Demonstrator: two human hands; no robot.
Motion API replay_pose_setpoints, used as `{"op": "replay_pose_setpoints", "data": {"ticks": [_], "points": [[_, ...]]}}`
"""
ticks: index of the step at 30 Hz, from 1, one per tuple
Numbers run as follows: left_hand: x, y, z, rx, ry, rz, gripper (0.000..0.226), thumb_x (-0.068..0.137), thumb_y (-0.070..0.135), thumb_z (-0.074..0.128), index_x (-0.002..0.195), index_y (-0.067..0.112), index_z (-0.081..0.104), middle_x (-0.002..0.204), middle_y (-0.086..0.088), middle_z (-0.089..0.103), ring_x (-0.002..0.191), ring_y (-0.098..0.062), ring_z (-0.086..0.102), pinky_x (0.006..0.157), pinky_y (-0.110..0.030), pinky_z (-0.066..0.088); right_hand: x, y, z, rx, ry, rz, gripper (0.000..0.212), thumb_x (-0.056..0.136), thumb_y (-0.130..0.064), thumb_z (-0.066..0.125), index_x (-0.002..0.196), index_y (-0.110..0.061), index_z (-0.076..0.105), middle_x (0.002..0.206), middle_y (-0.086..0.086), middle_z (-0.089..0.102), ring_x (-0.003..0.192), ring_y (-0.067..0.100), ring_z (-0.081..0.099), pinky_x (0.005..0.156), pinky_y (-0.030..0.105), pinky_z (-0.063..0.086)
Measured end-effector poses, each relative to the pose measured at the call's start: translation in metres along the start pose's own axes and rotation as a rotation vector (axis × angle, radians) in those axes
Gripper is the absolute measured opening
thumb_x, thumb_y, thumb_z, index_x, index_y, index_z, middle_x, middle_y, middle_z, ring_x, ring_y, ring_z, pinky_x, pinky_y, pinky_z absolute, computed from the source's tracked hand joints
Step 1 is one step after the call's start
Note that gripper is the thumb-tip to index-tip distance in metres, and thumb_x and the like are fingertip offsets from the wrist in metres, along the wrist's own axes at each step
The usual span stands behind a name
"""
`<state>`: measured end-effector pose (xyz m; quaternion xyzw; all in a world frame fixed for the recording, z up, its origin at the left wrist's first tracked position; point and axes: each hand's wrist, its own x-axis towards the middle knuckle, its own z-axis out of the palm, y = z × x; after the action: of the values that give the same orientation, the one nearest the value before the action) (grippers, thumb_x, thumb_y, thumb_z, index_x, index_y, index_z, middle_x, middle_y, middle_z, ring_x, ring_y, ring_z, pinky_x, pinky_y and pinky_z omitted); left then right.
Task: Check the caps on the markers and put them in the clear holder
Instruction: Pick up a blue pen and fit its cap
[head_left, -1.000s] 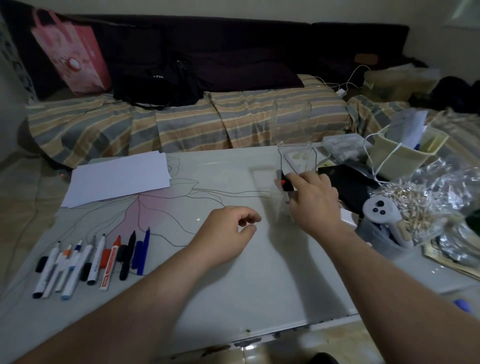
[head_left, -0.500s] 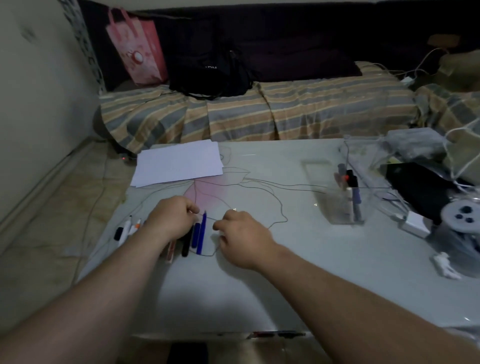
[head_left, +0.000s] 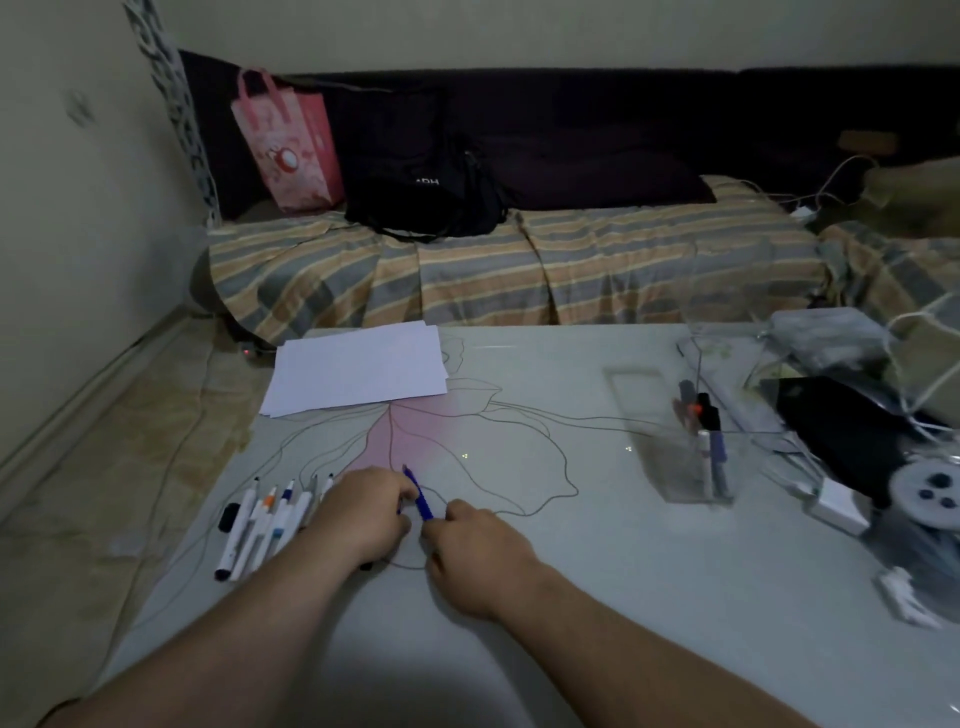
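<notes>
A blue marker (head_left: 422, 498) lies tilted between my two hands near the table's front left. My left hand (head_left: 363, 512) is curled around its upper part, and my right hand (head_left: 475, 551) pinches its lower end. A row of several white markers (head_left: 262, 525) lies on the table just left of my left hand; some are hidden under it. The clear holder (head_left: 680, 457) stands at the right, with a few markers (head_left: 709, 447) upright inside it.
A stack of white paper (head_left: 358, 366) lies at the table's far left. Clutter sits along the right edge: a black pouch (head_left: 841, 441), a white controller (head_left: 930, 493), a white charger (head_left: 839, 501). A striped sofa (head_left: 519, 270) stands behind the table.
My right hand left the holder and came back to the marker row. Both hands have closed on the blue marker and lifted its tip. The camera has turned left.
</notes>
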<state>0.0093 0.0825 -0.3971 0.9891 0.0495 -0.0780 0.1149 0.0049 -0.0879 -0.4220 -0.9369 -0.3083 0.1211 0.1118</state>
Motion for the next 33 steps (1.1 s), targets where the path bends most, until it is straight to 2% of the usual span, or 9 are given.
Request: {"op": "replay_pose_setpoints", "data": {"ticks": [5, 8, 12, 14, 16, 20, 24, 29, 33], "points": [[-0.003, 0.01, 0.0, -0.008, 0.041, -0.003, 0.032, 0.087, 0.03, 0.068, 0.118, 0.035, 0.07, 0.109, 0.007, 0.066, 0.098, -0.014, 0.062, 0.088, -0.029, 0.052, -0.013, 0.021, -0.007, -0.041, 0.05, 0.037, 0.035, 0.103, -0.033, 0.045, 0.119, -0.009, 0.064, 0.121, 0.014, 0.052, 0.109, 0.038, 0.054, 0.085, 0.045, 0.05], [-0.005, 0.016, -0.003, -0.01, 0.069, -0.009, 0.033, 0.085, 0.031, 0.068, 0.117, 0.037, 0.07, 0.111, 0.005, 0.066, 0.101, -0.016, 0.062, 0.088, -0.03, 0.053, -0.017, 0.022, -0.007, -0.058, 0.226, 0.011, 0.027, 0.099, -0.033, 0.049, 0.114, -0.015, 0.062, 0.121, 0.011, 0.044, 0.11, 0.037, 0.048, 0.078, 0.045, 0.048], [-0.008, 0.02, -0.003, 0.033, 0.06, 0.024, 0.029, 0.086, 0.027, 0.065, 0.112, 0.037, 0.072, 0.111, 0.005, 0.069, 0.1, -0.017, 0.063, 0.088, -0.031, 0.053, -0.012, 0.017, -0.001, -0.081, 0.161, -0.003, 0.056, 0.095, -0.045, 0.048, 0.149, -0.037, 0.037, 0.16, 0.01, 0.015, 0.132, 0.041, 0.027, 0.103, 0.055, 0.038], [-0.008, 0.018, -0.001, 0.052, 0.067, 0.026, 0.031, 0.087, 0.027, 0.063, 0.114, 0.039, 0.071, 0.111, 0.004, 0.07, 0.099, -0.017, 0.063, 0.085, -0.03, 0.053, -0.003, 0.015, 0.003, -0.092, 0.074, 0.019, 0.065, 0.096, -0.055, 0.042, 0.156, -0.042, 0.02, 0.168, 0.005, -0.005, 0.144, 0.043, 0.01, 0.112, 0.059, 0.024], [-0.006, 0.013, 0.003, 0.043, 0.075, 0.017, 0.036, 0.088, 0.028, 0.065, 0.123, 0.039, 0.067, 0.117, 0.006, 0.068, 0.105, -0.015, 0.063, 0.09, -0.03, 0.052, 0.006, 0.017, 0.005, -0.095, 0.017, 0.045, 0.065, 0.097, -0.06, 0.036, 0.156, -0.04, 0.02, 0.169, 0.004, -0.012, 0.148, 0.043, 0.001, 0.115, 0.061, 0.017], [-0.005, 0.004, 0.005, -0.003, 0.087, -0.002, 0.038, 0.09, 0.026, 0.066, 0.126, 0.037, 0.065, 0.121, 0.005, 0.066, 0.107, -0.014, 0.062, 0.096, -0.03, 0.051, 0.017, 0.03, 0.005, -0.133, 0.028, 0.082, 0.054, 0.1, -0.055, 0.037, 0.146, -0.026, 0.039, 0.165, 0.007, 0.013, 0.136, 0.041, 0.025, 0.104, 0.058, 0.031], [-0.002, 0.0, 0.003, -0.003, 0.078, -0.031, 0.031, 0.088, 0.025, 0.069, 0.115, 0.039, 0.071, 0.117, 0.008, 0.067, 0.103, -0.012, 0.062, 0.092, -0.029, 0.053, 0.02, 0.033, -0.001, -0.074, 0.153, 0.108, 0.04, 0.101, -0.04, 0.05, 0.125, -0.011, 0.062, 0.129, 0.008, 0.051, 0.117, 0.035, 0.043, 0.09, 0.048, 0.043], [0.003, 0.001, 0.006, 0.044, 0.026, -0.033, 0.035, 0.088, 0.022, 0.07, 0.12, 0.036, 0.069, 0.123, 0.004, 0.062, 0.112, -0.015, 0.061, 0.091, -0.024, 0.048, 0.017, 0.034, -0.01, -0.055, 0.161, 0.181, 0.027, 0.097, -0.006, 0.055, 0.123, -0.003, 0.063, 0.121, 0.016, 0.055, 0.113, 0.037, 0.052, 0.084, 0.045, 0.05], [0.004, 0.016, 0.009, 0.067, -0.009, 0.002, 0.039, 0.09, 0.017, 0.068, 0.125, 0.035, 0.065, 0.122, 0.005, 0.058, 0.116, -0.015, 0.058, 0.085, -0.022, 0.04, 0.005, 0.046, -0.02, -0.006, 0.133, 0.226, 0.029, 0.097, 0.0, 0.048, 0.124, -0.004, 0.058, 0.121, 0.019, 0.055, 0.111, 0.037, 0.059, 0.083, 0.042, 0.05]]}}
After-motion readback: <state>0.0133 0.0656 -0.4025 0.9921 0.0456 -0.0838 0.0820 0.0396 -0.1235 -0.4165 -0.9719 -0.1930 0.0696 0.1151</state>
